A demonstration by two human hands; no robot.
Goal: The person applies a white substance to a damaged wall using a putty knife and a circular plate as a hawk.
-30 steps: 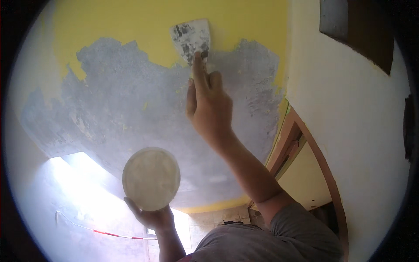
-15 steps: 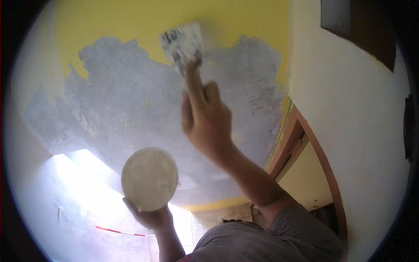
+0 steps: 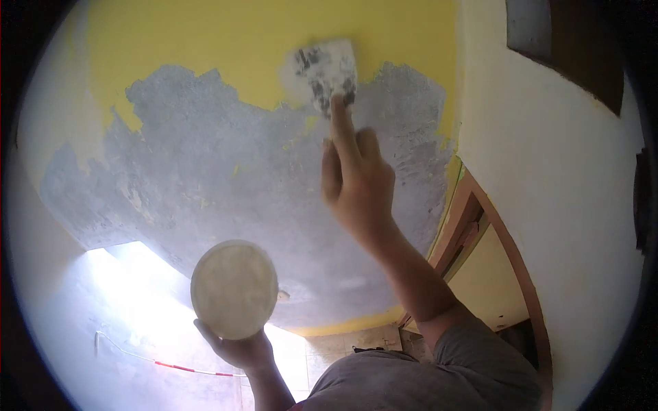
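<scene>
My right hand [image 3: 363, 175] grips a putty knife [image 3: 327, 72], index finger stretched along its wide, dark-smudged blade. The blade lies at the wall, where yellow paint [image 3: 226, 34] meets a bare grey patch [image 3: 226, 157]. A whitish smear [image 3: 295, 81] shows just left of the blade. Lower left, my left hand [image 3: 245, 349] supports a round, pale beige tub [image 3: 234, 289] from beneath, its fingers partly hidden behind it. Only the flat round face of the tub shows, so I cannot tell how full it is.
On the right stands a brown door frame [image 3: 506, 236] next to a white wall [image 3: 548, 171]. A dark panel [image 3: 582, 51] hangs at the upper right. Bright light falls in at the lower left, near a red-and-white strip [image 3: 185, 368]. Floor tiles [image 3: 373, 338] show below the wall.
My right hand and the putty knife have moved right along the paint's edge. A whitish smear shows where the blade was. My left hand still holds the tub, slightly lower in view.
</scene>
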